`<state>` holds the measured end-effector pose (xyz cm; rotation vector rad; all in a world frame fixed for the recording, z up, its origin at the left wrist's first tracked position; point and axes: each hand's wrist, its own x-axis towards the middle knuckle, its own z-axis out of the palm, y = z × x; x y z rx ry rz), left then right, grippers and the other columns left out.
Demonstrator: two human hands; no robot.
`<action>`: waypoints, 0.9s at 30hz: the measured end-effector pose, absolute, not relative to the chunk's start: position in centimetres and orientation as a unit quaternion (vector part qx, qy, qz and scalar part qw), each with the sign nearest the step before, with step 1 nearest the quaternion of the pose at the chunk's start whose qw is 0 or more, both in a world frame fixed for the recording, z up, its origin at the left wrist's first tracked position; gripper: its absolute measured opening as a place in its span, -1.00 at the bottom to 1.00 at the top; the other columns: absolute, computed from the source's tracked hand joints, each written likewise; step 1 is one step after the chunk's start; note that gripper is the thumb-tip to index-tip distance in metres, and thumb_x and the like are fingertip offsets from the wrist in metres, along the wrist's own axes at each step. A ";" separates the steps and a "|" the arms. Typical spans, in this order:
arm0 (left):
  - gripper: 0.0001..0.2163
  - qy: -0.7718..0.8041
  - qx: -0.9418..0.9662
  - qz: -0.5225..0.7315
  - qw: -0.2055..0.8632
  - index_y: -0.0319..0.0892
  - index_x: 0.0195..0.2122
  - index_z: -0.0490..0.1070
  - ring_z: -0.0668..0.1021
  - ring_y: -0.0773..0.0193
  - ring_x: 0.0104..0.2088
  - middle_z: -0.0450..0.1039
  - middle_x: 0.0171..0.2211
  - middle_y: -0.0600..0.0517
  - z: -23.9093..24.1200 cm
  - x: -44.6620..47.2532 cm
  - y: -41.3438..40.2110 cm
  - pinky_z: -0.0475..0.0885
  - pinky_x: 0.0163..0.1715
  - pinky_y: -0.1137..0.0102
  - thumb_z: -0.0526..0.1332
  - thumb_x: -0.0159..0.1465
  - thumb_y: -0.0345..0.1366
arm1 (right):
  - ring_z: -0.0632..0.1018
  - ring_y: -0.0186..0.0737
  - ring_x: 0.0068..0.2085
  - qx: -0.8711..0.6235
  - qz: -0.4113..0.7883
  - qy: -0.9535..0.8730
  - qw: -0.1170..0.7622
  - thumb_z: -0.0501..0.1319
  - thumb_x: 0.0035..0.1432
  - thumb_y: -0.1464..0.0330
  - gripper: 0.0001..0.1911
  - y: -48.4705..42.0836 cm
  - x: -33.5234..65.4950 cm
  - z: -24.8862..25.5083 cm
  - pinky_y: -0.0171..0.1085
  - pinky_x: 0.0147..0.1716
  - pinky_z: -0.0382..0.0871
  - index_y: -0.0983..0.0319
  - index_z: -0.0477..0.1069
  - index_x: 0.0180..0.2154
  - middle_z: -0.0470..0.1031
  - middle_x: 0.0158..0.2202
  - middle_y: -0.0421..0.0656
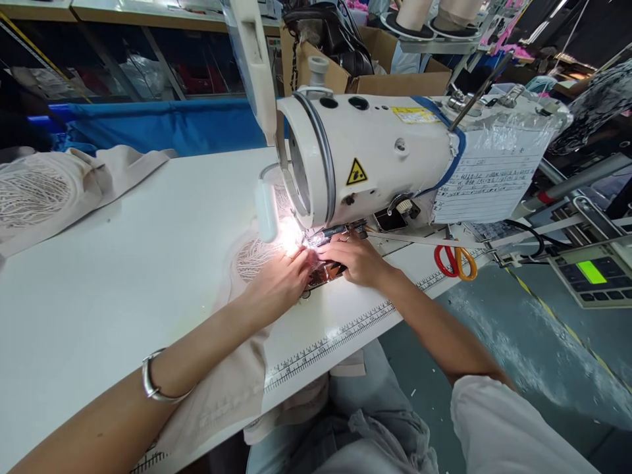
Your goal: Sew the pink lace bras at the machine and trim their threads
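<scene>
A white sewing machine (365, 158) stands over the table, its lamp glaring at the needle area. Beneath its head lies a beige garment piece (234, 368) with a lacy, stringy panel (253, 258), and it hangs toward the table's front edge. My left hand (284, 280) is closed on this fabric just left of the needle area, thumb and fingers together. Close by on the right, my right hand (358, 258) has its bent fingers drawn together at the presser foot. Glare and the fingers hide what its tips grip. A pale narrow tape (424, 238) runs from the right toward that hand.
Red-and-orange-handled scissors (455, 262) lie at the table's right edge. A printed ruler (336, 337) follows the front edge. Another beige lacy piece (74, 187) rests at left. Behind stand a cardboard box (399, 84) and thread cones (457, 13). A control panel (595, 273) is at right.
</scene>
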<state>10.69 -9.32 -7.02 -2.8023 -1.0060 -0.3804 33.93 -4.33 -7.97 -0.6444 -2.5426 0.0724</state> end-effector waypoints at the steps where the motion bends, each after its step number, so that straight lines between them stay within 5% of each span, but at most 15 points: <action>1: -0.71 -0.326 -0.934 -0.137 0.060 -0.30 -0.01 0.43 0.50 0.05 -0.03 0.50 -0.09 -0.20 -7.2 10.7 -9.3 0.45 -0.17 0.22 -0.05 0.42 -0.50 | 0.51 -0.11 -0.06 -0.235 0.022 -0.936 0.260 0.02 0.26 0.57 -0.66 -4.3 33.9 -8.0 -0.11 -0.12 0.36 0.21 0.52 -0.13 0.63 -0.09 -0.11; 9: -0.68 -0.313 -0.933 -0.178 0.008 -0.33 0.12 0.38 0.49 0.01 -0.07 0.46 -0.02 -0.25 -7.6 10.2 -8.6 0.49 -0.13 0.11 0.01 0.40 -0.51 | 0.49 -0.15 -0.17 -0.234 0.022 -0.936 0.263 0.04 0.14 0.64 -0.67 -4.4 33.8 -7.9 -0.16 -0.18 0.32 0.18 0.48 -0.29 0.63 -0.22 -0.18; 14: -0.68 -0.316 -0.924 -0.217 -0.004 -0.30 0.05 0.43 0.52 0.05 -0.12 0.48 -0.07 -0.23 -7.6 9.7 -7.9 0.50 -0.19 0.14 -0.01 0.38 -0.54 | 0.49 -0.14 -0.13 -0.241 0.051 -0.931 0.268 0.04 0.24 0.58 -0.70 -4.3 33.8 -7.8 -0.17 -0.19 0.32 0.19 0.50 -0.26 0.62 -0.19 -0.13; 27: -0.67 -0.370 -0.903 -0.212 -0.056 -0.18 0.00 0.50 0.54 0.05 0.03 0.49 0.06 -0.16 -7.9 8.1 -5.9 0.48 0.03 0.09 -0.03 0.41 -0.46 | 0.51 -0.15 -0.13 -0.263 0.063 -0.927 0.260 -0.02 0.24 0.62 -0.63 -4.3 34.0 -8.3 -0.18 -0.18 0.36 0.20 0.49 -0.23 0.61 -0.16 -0.10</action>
